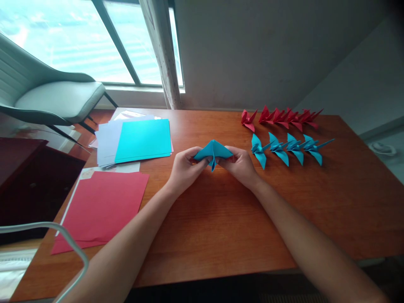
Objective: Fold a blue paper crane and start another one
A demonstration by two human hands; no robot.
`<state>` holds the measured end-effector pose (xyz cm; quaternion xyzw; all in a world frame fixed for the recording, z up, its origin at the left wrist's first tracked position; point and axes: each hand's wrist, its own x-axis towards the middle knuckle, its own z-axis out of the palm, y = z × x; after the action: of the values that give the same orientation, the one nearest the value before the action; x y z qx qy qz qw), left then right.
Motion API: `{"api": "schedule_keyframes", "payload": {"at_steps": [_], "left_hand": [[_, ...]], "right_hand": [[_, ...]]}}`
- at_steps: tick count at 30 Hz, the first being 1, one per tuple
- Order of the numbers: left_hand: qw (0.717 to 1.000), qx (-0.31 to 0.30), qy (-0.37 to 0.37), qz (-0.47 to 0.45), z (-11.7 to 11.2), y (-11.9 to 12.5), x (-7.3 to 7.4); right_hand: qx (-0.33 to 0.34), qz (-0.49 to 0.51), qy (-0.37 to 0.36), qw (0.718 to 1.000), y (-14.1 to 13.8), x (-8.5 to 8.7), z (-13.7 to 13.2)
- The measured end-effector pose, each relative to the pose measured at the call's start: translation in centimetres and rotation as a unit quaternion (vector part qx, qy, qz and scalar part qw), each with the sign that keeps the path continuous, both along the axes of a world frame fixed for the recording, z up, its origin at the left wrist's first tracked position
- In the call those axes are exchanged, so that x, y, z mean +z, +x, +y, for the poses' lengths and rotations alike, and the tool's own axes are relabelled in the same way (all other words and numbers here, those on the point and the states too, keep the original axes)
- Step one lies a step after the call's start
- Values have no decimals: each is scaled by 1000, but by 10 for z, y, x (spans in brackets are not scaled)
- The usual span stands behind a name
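Observation:
Between both hands, above the middle of the wooden table [217, 235], is a blue origami crane [213, 148] with its wings spread to the sides and a narrow fold pointing toward me. My left hand [187, 168] pinches its left wing, the thumb near the centre fold. On the other side my right hand [242, 166] grips the right wing the same way. To the right stands a row of several finished blue paper cranes [259, 150]. Behind them runs a row of several red paper cranes [249, 120].
At the left lie blue paper sheets [143, 141] on pale sheets [105, 143], with red paper sheets [107, 206] nearer me. A white cable [67, 237] loops over the lower left. Beyond the table are a chair [59, 99], a window [63, 38] and a curtain [160, 50].

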<state>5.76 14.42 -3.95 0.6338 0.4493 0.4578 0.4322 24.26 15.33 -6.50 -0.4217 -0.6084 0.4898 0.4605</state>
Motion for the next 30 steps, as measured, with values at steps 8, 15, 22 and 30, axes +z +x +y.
{"api": "schedule_keyframes", "payload": {"at_steps": [8,15,22,30], "left_hand": [[1000,3,-12,7,0,0,1],[1000,12,-11,-19,-1,0,-1],[997,25,-35,-70,1,-2,-2],[984,-23,-109,-142,-1,1,1]], "right_hand": [[-7,-29,-9,1000,1,0,0],[-10,8,-25,1000,-1,6,-1],[-28,61,-40,997,1,14,0],[-12,102,-73,992,5,6,4]]}}
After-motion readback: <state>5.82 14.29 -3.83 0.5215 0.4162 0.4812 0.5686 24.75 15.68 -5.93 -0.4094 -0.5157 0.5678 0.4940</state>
